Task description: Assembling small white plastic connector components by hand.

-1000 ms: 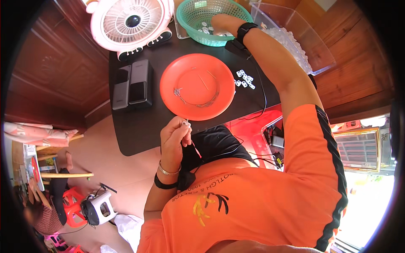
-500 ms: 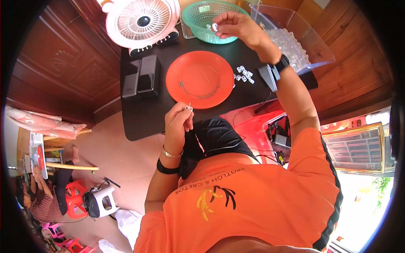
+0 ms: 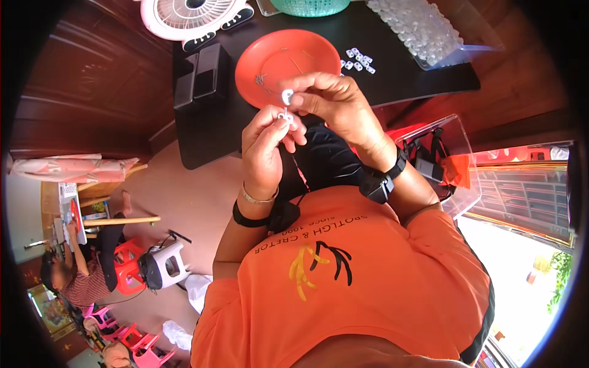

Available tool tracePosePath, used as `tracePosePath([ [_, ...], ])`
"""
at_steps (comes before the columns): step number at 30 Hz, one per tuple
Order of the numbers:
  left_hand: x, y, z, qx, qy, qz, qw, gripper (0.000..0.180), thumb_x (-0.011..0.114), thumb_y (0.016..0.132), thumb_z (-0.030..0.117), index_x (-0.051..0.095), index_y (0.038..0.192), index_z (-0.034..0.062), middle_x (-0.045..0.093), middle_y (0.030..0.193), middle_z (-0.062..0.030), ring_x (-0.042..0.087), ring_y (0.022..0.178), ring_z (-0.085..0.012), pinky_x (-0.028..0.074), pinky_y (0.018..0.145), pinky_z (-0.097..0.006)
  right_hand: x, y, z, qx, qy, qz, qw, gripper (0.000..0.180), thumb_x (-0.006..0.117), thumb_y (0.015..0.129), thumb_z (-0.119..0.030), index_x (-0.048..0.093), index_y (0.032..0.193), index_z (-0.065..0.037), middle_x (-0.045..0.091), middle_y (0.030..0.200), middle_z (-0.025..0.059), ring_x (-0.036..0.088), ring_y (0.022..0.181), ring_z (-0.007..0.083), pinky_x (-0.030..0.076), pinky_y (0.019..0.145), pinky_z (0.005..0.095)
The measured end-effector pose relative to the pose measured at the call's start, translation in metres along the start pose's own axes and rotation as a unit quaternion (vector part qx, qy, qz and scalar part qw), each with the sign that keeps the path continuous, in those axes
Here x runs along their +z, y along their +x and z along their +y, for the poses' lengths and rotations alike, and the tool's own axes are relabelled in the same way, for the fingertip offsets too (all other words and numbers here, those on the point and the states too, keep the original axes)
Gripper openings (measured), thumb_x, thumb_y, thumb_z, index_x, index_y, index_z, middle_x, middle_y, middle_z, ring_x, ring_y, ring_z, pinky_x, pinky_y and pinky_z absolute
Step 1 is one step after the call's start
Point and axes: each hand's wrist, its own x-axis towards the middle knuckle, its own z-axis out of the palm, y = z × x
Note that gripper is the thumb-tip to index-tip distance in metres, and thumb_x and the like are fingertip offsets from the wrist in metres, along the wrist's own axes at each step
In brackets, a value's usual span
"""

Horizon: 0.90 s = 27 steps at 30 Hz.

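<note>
Both hands are close together over the near rim of an orange plate (image 3: 288, 44). My left hand (image 3: 265, 144) pinches a small white plastic piece (image 3: 283, 117) with a thin metal pin pointing up from it. Just above that, my right hand (image 3: 337, 110) grips a second white plastic piece (image 3: 287, 95) between thumb and fingertips. Its lower edge is at the pin's tip; I cannot tell whether they touch. Several thin metal pins (image 3: 260, 80) lie in the plate. To the plate's right, several small white plastic pieces (image 3: 361, 59) are scattered on the black table (image 3: 399, 83).
A green basket (image 3: 310, 7) stands beyond the plate, with a pink and white fan (image 3: 195, 15) at the far left. Dark boxes (image 3: 199, 76) sit left of the plate. A clear bin (image 3: 420, 30) holds many translucent pieces. Another person (image 3: 83, 279) sits at far left.
My right hand has come from above the green basket down to my left hand, bringing a white plastic piece. My left hand has risen slightly with its piece. The view has shifted.
</note>
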Motion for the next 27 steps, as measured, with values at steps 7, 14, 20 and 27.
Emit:
tracePosePath([
  [7,-0.006,-0.007,-0.007,0.003,-0.04,0.033,0.999,0.02,0.044,0.089,0.015,0.053,0.081,0.0002,0.062,0.079,-0.0137,0.058,0.064,-0.0155,0.042,0.055,-0.022,0.011,-0.014,0.016,0.005,0.036,0.017,0.999,0.004,0.062,0.088,-0.001,0.062,0.091,0.001,0.064,0.076,0.0033,0.059,0.065,0.0068,0.05,0.061,0.0219],
  [14,-0.004,-0.011,-0.002,-0.006,0.006,0.045,0.999,0.02,0.045,0.09,0.016,0.054,0.08,0.0015,0.062,0.076,-0.0113,0.058,0.063,-0.0139,0.04,0.054,-0.021,-0.003,-0.012,0.009,0.047,-0.071,-0.005,0.996,0.009,0.067,0.081,-0.003,0.062,0.088,0.0,0.064,0.079,0.0032,0.06,0.074,0.0071,0.05,0.066,0.0227],
  [20,-0.005,-0.015,-0.005,-0.04,0.1,0.065,0.992,0.019,0.05,0.089,0.015,0.051,0.075,0.0032,0.049,0.062,-0.0001,0.04,0.051,-0.0039,0.029,0.047,-0.02,-0.009,-0.01,0.007,0.095,0.014,0.018,0.995,0.011,0.066,0.083,-0.005,0.065,0.093,0.0,0.067,0.081,0.0049,0.062,0.072,0.0084,0.052,0.065,0.0208],
  [27,-0.004,-0.017,-0.002,-0.048,0.125,0.06,0.989,0.019,0.046,0.089,0.013,0.048,0.071,0.0047,0.046,0.059,0.0,0.04,0.049,-0.0059,0.028,0.046,-0.019,-0.004,-0.015,0.005,0.088,0.028,0.003,0.996,0.014,0.064,0.086,-0.005,0.065,0.099,0.0,0.068,0.083,0.0063,0.064,0.074,0.0103,0.053,0.069,0.022],
])
